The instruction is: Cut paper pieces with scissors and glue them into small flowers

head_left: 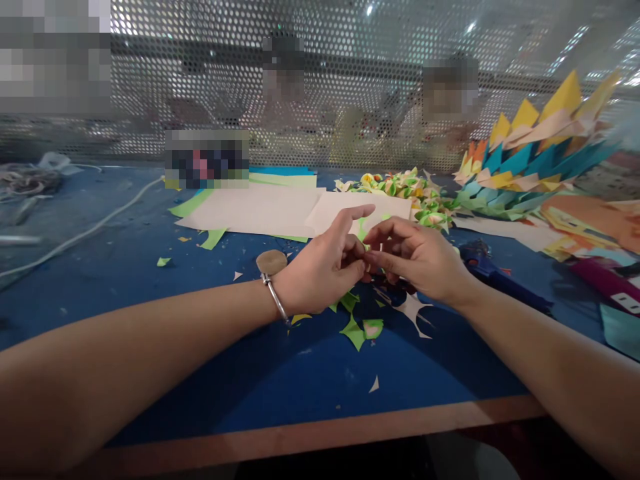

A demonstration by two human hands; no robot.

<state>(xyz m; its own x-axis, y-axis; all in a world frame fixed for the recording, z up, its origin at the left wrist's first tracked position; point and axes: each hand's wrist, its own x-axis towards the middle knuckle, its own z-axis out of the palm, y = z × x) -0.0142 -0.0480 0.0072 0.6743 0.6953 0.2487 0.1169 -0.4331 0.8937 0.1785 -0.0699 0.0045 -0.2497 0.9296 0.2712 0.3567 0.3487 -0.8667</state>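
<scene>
My left hand [327, 263] is closed in a pinch above the blue table, its index finger stretched out. Facing it, my right hand [417, 259] also pinches, with the fingertips of both hands meeting. Between them shows a small pale-green paper piece [367, 247], mostly covered by the fingers. Just behind the fingertips lies a white paper sheet [345, 203]. Green paper scraps [354, 333] and a white paper offcut [413, 308] with pointed ends lie below the hands. A round tan disc [271, 262] sits beside my left wrist.
Small folded paper flowers [407, 190] are heaped behind my right hand. A layered model of folded paper points [540, 157] stands at back right. A blue glue gun [505, 277] lies right of my right hand. A white cord [95, 223] crosses the left side. Perforated metal mesh [330, 100] closes the back.
</scene>
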